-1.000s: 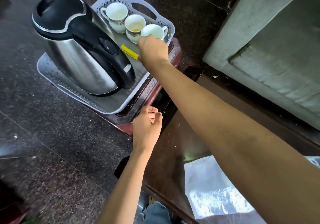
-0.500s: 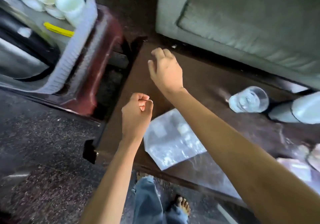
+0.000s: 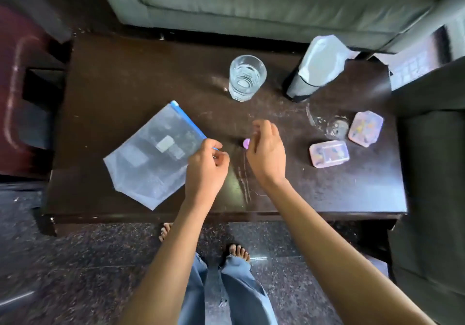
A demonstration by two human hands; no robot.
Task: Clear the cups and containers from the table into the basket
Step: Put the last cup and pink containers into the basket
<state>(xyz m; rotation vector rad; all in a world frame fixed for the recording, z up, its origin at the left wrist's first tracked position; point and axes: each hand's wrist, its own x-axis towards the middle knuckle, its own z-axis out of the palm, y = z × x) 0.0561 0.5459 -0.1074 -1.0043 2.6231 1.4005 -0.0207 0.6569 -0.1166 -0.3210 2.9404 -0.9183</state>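
1. The right hand point(image 3: 266, 148) had come away from the far left corner of the table point(image 3: 120, 78) and hung over its middle, near the left hand point(image 3: 206, 166).
2. Its fingers were loosely bent and a little apart, gripping nothing. A small purple thing point(image 3: 246, 143) peeked out just beside them.
3. The left hand's fingers were curled in, thumb against forefinger, at the blue zip corner of the clear bag point(image 3: 151, 153). I could not tell whether they pinched it.
4. A tumbler point(image 3: 247, 78) stood upright toward the far side, untouched.
5. Two lilac containers point(image 3: 329, 153) point(image 3: 366, 128) lay near each other at the right end of the table, well clear of both hands.
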